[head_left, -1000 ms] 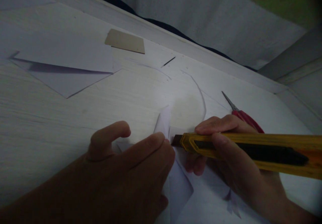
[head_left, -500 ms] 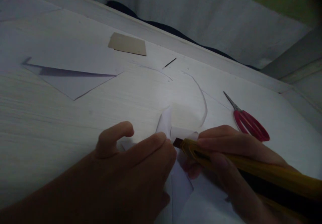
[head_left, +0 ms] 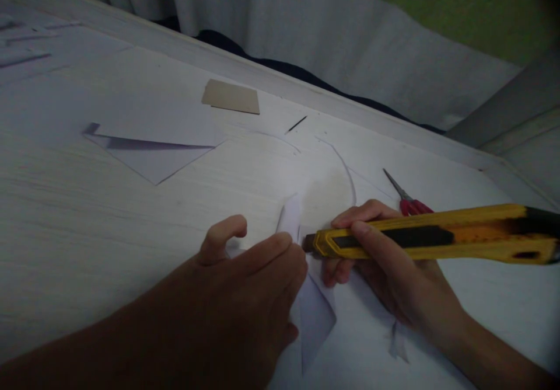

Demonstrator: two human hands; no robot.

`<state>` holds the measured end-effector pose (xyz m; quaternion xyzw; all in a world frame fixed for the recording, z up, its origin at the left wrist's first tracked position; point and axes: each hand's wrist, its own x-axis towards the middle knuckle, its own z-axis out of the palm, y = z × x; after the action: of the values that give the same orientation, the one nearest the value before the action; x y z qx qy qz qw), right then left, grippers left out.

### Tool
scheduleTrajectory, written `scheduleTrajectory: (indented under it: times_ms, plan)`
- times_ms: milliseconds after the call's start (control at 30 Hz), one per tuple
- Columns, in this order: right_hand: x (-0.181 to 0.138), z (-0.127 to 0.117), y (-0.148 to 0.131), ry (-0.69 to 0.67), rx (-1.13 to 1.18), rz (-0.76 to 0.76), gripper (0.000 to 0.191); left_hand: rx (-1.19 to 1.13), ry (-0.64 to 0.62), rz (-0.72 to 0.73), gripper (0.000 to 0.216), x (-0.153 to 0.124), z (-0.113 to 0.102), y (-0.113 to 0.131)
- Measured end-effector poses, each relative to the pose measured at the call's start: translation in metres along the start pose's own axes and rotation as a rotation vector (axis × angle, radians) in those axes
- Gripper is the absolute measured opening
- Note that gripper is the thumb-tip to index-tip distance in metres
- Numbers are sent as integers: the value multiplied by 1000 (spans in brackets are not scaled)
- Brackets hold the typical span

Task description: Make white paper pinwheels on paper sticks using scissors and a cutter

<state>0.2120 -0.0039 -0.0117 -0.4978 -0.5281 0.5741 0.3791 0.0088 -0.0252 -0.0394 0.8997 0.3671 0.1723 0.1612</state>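
Note:
A yellow and black utility knife [head_left: 402, 235] is gripped in my right hand [head_left: 389, 267], its short blade touching or close above a folded white paper [head_left: 315, 320]. My left hand [head_left: 258, 285] presses that paper, with fingertips right beside the blade. The left fingers are bent, the little finger held apart from the others; the thumb is mostly hidden. Part of the paper sticks up past the left fingertips, and a larger folded flap lies below them. How the left fingers grip the paper underneath is hidden.
Red-handled scissors [head_left: 406, 197] lie behind the knife. Another folded paper [head_left: 161, 159] rests at left, a tan card piece [head_left: 231, 97] near the raised table edge [head_left: 280, 80]. A thin dark stick [head_left: 297, 124], curled paper strips [head_left: 345, 165] and a scrap [head_left: 397, 343] are scattered about.
The knife has swung from pointing down-right to nearly level, its rear end rising and now covering the scissors' handles. My left hand still presses the paper. The view has shifted slightly.

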Motion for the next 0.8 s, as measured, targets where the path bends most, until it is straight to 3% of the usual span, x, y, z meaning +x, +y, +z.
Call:
scheduleTrajectory:
  times_ms: [133, 400, 633, 800]
  plan:
    - [1, -1, 1, -16, 73, 2, 10, 100, -14, 134, 33, 5, -8, -1]
    - [1, 0, 2, -40, 44, -9, 11, 153, 3, 58, 24, 19, -17, 13]
    - [-1, 3, 1, -36, -1, -53, 13, 195, -91, 55, 27, 21, -26, 17]
    - [-3, 6, -7, -25, -67, -114, 14, 227, -156, 131, 31, 23, -33, 17]
